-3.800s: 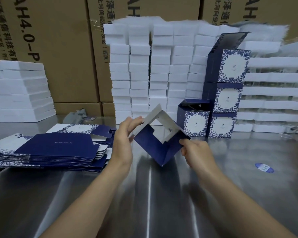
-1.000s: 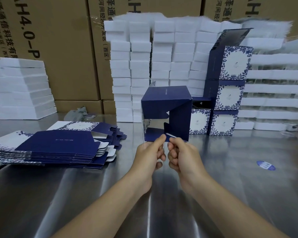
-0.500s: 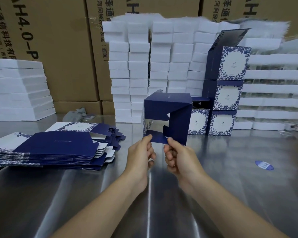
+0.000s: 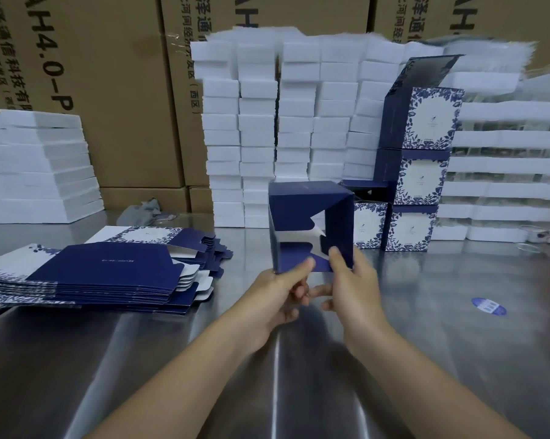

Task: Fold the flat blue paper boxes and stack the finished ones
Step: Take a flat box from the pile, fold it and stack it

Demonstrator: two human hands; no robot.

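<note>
Left hand [image 4: 278, 291], right hand [image 4: 352, 280] pinch half-folded blue box [image 4: 302, 210] flaps

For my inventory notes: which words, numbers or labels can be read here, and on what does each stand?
"AH4.0-P", cut off: left carton.
"通信科技": left carton.
"(西区)": middle carton.
Print on the blue sticker, the stacked folded boxes and the flat boxes: too small to read.

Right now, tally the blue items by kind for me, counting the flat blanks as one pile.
Finished boxes, stacked: 4
Half-folded box, held: 1
Pile of flat blanks: 1
Round blue sticker: 1
Total: 7
</note>
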